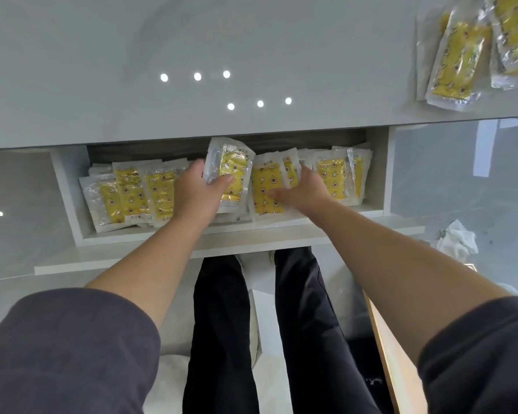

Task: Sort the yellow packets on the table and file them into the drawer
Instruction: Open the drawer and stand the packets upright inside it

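Note:
An open white drawer [72, 186] under the table edge holds several yellow packets in clear wrappers, standing in rows. My left hand [196, 191] grips one yellow packet [231, 171] by its left side and holds it upright above the row in the drawer's middle. My right hand [304, 189] lies flat with fingers spread on the filed packets [265, 189] to the right of it, pressing them back. More yellow packets [458, 61] lie loose on the white table [251, 40] at the far right corner.
Glossy grey floor shows on both sides of the drawer. A crumpled white tissue [458, 239] lies on the floor at the right. A wooden panel edge [383, 339] runs along the lower right. My dark-trousered legs stand below the drawer front.

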{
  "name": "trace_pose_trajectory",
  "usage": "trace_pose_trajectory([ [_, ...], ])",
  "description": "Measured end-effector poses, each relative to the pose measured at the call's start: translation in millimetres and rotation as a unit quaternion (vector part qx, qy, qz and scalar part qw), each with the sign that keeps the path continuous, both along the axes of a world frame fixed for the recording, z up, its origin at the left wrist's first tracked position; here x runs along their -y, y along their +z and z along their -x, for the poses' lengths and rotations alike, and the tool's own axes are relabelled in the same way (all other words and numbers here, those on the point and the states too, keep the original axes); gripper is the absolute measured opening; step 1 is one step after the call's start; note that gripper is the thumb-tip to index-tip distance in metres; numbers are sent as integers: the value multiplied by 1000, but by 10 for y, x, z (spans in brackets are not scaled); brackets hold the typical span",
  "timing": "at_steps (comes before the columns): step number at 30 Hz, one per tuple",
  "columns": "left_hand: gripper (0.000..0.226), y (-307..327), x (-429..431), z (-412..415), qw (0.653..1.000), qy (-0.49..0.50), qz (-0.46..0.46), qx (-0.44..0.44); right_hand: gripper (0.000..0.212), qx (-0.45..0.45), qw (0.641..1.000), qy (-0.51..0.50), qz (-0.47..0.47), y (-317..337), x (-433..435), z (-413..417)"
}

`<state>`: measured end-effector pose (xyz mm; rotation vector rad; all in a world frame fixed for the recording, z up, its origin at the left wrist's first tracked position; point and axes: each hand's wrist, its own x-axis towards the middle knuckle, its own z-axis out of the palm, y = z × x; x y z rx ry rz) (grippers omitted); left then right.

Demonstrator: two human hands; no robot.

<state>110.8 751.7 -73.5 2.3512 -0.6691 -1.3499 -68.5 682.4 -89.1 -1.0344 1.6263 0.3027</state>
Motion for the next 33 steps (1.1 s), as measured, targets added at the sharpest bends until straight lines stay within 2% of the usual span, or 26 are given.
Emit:
trace_pose_trajectory([
  [1,26,-19,32,52,1000,11,5,-14,98,4,1000,0,1,-1,25,41],
  [3,32,-44,88,171,999,26,-6,-45,94,2,1000,-19,-2,-12,93,211],
  [6,20,-89,189,425,993,12,-33,-113,87,12,996,-90,-26,-27,216,615],
  [9,24,-149,324,751,987,-25,-62,-145,51,43,987,-134,-71,-40,351,964],
  [11,30,-210,418,959,986,-52,-75,-141,43,42,992,-99,-71,-84,421,1064],
  [14,36,-307,509,1134,987,-46,-97,-117,52,18,997,-62,-34,-163,438,1050],
  [17,44,-407,496,1120,988,-26,-138,-61,43,14,997,-73,-10,-185,387,1030],
  [20,50,-439,486,1122,985,-10,-170,-28,51,-11,996,-91,-7,-101,384,1163],
  [24,46,-423,539,1228,984,-28,-175,0,17,-53,995,-80,10,-13,479,1399],
  [25,40,-411,549,1256,985,-42,-169,3,16,-60,996,-69,14,-3,503,1401],
  [29,23,-359,534,1302,984,-84,-154,-1,39,-110,994,-18,19,5,563,1293],
  [33,15,-238,494,1219,986,-75,-147,-9,38,-185,979,80,-8,170,580,1156],
])
